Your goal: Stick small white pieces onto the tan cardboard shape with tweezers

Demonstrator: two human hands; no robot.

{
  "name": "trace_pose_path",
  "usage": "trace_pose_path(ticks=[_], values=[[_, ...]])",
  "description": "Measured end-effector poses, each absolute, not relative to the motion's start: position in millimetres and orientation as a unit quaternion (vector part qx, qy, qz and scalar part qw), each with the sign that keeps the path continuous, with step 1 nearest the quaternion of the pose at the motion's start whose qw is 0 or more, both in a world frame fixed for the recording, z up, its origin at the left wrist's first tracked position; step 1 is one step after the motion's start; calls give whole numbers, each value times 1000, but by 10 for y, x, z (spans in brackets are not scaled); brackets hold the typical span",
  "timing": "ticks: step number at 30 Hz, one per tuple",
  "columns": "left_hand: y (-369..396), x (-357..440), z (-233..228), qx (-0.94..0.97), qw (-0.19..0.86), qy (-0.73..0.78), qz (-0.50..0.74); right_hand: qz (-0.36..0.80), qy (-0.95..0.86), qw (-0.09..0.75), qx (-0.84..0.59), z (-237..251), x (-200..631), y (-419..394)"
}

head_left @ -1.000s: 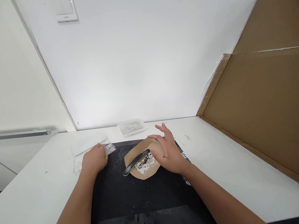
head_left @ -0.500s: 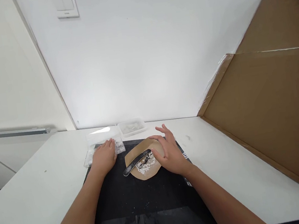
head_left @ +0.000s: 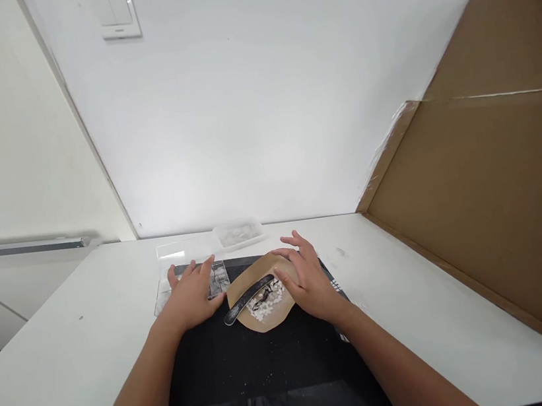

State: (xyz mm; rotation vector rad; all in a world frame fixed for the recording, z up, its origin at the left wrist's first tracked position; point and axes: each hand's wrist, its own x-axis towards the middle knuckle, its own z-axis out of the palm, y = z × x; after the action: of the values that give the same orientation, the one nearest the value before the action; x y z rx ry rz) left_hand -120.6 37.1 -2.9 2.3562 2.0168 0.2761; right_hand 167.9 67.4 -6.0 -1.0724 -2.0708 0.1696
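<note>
My left hand [head_left: 192,297] lies flat with fingers spread on a clear plastic compartment box [head_left: 217,278] at the left edge of the black mat [head_left: 253,372]. My right hand [head_left: 307,278] rests with fingers apart on the right side of a tan paper sheet [head_left: 262,320]. On that paper lie a heap of small white pieces [head_left: 266,305] and a black flat tool [head_left: 246,299], slanting from lower left to upper right. Neither hand grips anything.
A clear lid [head_left: 182,248] and a shallow clear tray [head_left: 237,232] stand behind the mat near the wall. A large cardboard panel [head_left: 495,200] leans along the right side of the white table [head_left: 61,350]. A light switch [head_left: 115,12] is on the wall.
My left hand slid the clear box rightward onto the mat beside the paper, then opened flat on it. The right hand stayed on the paper.
</note>
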Motion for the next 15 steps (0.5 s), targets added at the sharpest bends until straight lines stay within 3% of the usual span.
trace_pose_path(ticks=[10, 15], values=[[166, -1695, 623, 810, 67, 577, 81, 62, -771, 483, -411, -73, 1724, 733], [290, -1952, 468, 839, 141, 519, 79, 70, -779, 455, -425, -49, 1698, 681]])
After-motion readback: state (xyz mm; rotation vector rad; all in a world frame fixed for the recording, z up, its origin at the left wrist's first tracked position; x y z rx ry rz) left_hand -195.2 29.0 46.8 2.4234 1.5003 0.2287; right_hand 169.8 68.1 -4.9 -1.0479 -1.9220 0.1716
